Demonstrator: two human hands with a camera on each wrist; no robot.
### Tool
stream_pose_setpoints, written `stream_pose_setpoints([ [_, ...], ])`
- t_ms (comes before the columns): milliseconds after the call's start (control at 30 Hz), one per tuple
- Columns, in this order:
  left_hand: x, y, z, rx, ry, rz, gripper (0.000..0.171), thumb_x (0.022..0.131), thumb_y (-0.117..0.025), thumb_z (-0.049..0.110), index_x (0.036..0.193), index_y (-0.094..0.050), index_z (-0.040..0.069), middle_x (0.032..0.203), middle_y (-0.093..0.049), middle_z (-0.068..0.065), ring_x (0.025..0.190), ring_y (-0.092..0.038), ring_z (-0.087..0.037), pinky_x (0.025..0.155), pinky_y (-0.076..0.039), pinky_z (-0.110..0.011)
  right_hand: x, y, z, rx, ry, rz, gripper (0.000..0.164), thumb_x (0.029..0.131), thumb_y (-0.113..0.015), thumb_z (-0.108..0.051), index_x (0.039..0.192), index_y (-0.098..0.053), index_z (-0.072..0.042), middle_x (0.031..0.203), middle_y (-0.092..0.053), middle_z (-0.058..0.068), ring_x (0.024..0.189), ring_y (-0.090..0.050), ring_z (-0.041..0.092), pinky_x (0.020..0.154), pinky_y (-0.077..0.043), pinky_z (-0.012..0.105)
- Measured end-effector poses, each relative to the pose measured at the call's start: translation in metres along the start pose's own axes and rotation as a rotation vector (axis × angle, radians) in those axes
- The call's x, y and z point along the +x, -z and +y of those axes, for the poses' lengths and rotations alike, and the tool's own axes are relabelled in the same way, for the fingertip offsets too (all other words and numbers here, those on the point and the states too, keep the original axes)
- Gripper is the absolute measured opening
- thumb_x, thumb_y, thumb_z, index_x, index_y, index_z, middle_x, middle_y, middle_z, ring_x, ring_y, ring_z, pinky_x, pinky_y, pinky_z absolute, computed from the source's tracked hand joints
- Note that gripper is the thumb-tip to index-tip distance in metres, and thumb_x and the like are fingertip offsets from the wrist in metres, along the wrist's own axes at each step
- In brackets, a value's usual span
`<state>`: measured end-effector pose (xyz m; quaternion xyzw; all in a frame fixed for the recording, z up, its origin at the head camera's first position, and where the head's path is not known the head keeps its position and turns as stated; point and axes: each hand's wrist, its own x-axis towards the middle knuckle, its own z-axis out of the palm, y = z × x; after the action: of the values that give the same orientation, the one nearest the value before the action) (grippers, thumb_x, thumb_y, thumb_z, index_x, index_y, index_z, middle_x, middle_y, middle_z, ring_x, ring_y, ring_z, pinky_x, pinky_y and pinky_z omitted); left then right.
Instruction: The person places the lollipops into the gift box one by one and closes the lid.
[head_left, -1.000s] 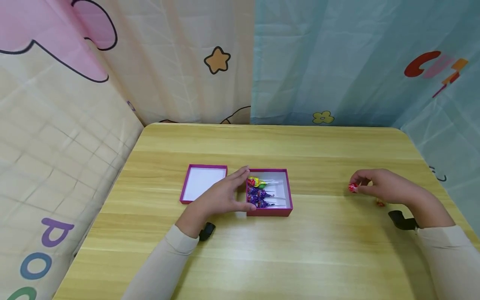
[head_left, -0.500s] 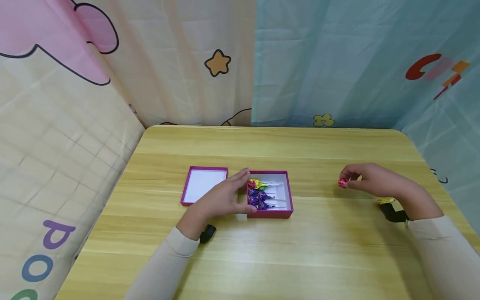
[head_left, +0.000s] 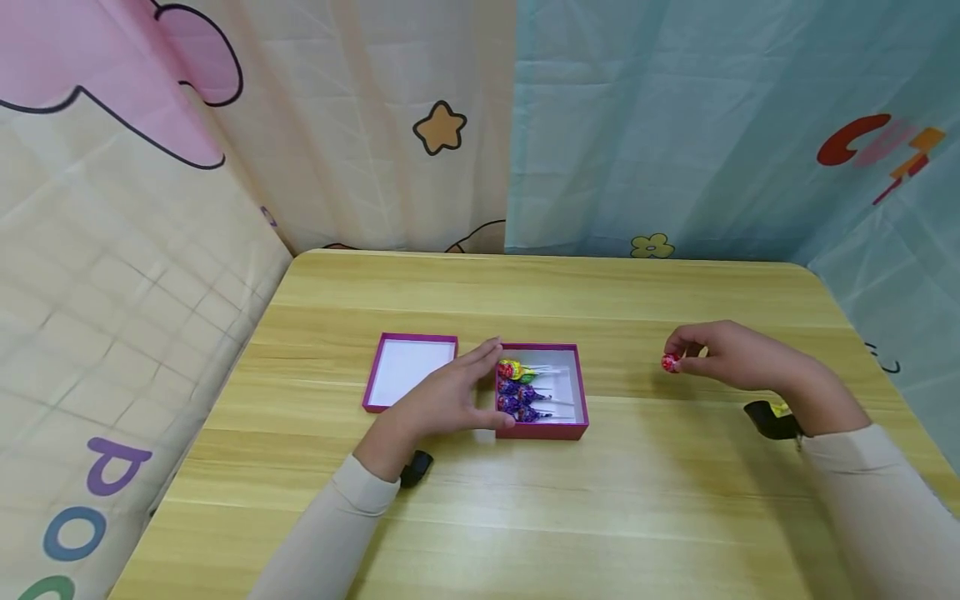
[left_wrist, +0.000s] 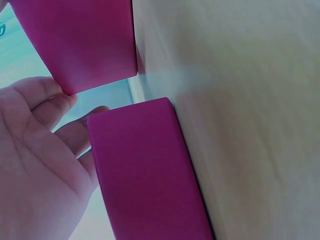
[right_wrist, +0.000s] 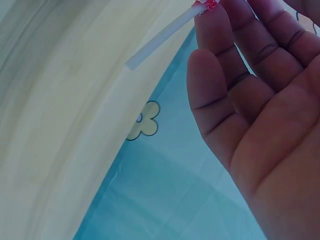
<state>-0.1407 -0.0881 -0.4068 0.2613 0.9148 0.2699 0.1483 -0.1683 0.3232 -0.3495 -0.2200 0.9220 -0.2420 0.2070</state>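
My right hand (head_left: 738,357) pinches a red-wrapped lollipop (head_left: 670,363) above the table, right of an open magenta box (head_left: 547,432). The lollipop's white stick (right_wrist: 162,41) points out past the fingers in the right wrist view. My left hand (head_left: 442,396) holds the box by its left side, thumb near the front corner and fingertips at the back corner. Inside the box lie several purple-wrapped lollipops (head_left: 525,400) and a yellow-and-red one (head_left: 512,369), sticks toward the right. In the left wrist view fingers (left_wrist: 50,105) meet the corner of the box (left_wrist: 90,45).
The magenta lid (head_left: 411,367), white inside, lies left of the box, partly behind the left hand. A yellow-wrapped thing (head_left: 780,409) lies by the right wrist, mostly hidden. Printed curtains (head_left: 600,125) hang behind the wooden table (head_left: 525,517).
My right hand has moved left with the red lollipop, toward the box. The left hand has stayed at the box.
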Motion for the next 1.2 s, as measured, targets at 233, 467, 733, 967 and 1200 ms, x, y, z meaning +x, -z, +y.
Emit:
stream_pose_setpoints([
  [233,0.0,0.001,-0.001,-0.003,0.004,0.005,0.111,0.074,-0.071,0.073,0.159,-0.02,0.021,0.164,-0.009,0.014,0.149,-0.016,-0.016,0.117,-0.024,-0.042,0.006,0.001,-0.013,-0.002,0.037,-0.001,0.007,0.097,-0.066,-0.018,0.103,-0.067,-0.015,0.094,-0.067,-0.003,0.077,-0.057,0.019,0.063,-0.047,0.03],
  [467,0.0,0.0,-0.002,-0.01,-0.01,0.01,0.111,0.075,-0.071,0.073,0.159,-0.02,0.021,0.165,-0.011,0.011,0.149,-0.015,-0.015,0.117,-0.023,-0.041,0.011,0.001,-0.026,-0.017,0.051,0.008,0.006,0.096,-0.067,-0.015,0.102,-0.067,-0.015,0.091,-0.066,-0.004,0.077,-0.059,0.021,0.065,-0.051,0.031],
  [733,0.001,0.001,-0.002,-0.009,-0.007,0.012,0.111,0.074,-0.071,0.073,0.159,-0.021,0.022,0.165,-0.011,0.012,0.149,-0.018,-0.017,0.117,-0.026,-0.042,0.022,0.0,-0.046,-0.046,0.099,0.03,0.006,0.096,-0.068,-0.016,0.101,-0.068,-0.018,0.093,-0.066,-0.008,0.08,-0.059,0.015,0.071,-0.052,0.033],
  [967,0.0,0.001,-0.001,-0.017,0.001,0.01,0.11,0.075,-0.074,0.069,0.159,-0.022,0.021,0.165,-0.011,0.013,0.149,-0.018,-0.017,0.117,-0.026,-0.041,0.032,-0.002,-0.064,-0.047,0.17,0.027,0.004,0.097,-0.067,-0.018,0.1,-0.068,-0.02,0.092,-0.065,-0.009,0.079,-0.059,0.014,0.07,-0.051,0.033],
  [1200,0.0,0.001,0.0,-0.017,-0.01,0.007,0.11,0.075,-0.074,0.068,0.159,-0.022,0.019,0.165,-0.011,0.012,0.149,-0.017,-0.017,0.117,-0.024,-0.043,0.049,-0.012,-0.084,-0.064,0.241,0.013,0.008,0.097,-0.066,-0.017,0.105,-0.068,-0.018,0.096,-0.066,-0.008,0.084,-0.06,0.012,0.074,-0.053,0.034],
])
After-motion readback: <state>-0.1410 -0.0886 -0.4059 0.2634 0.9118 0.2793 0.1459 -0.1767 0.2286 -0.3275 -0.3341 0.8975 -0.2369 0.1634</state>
